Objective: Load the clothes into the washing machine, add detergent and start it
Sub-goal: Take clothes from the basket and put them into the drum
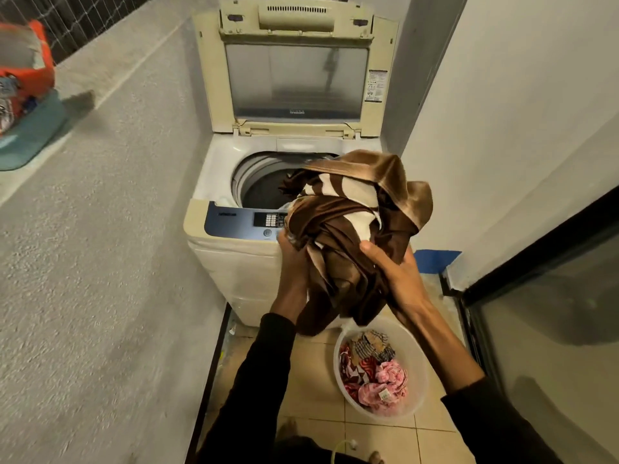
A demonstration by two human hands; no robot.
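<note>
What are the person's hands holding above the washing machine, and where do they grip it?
A bundled brown and cream cloth; the left hand and right hand grip it from below, at its lower folds.

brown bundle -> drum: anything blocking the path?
Nothing visible. The lid stands upright at the back, leaving the drum opening exposed. The left hand and right hand hold the brown cloth bundle above the control panel, its far edge already overhanging the opening.
</note>
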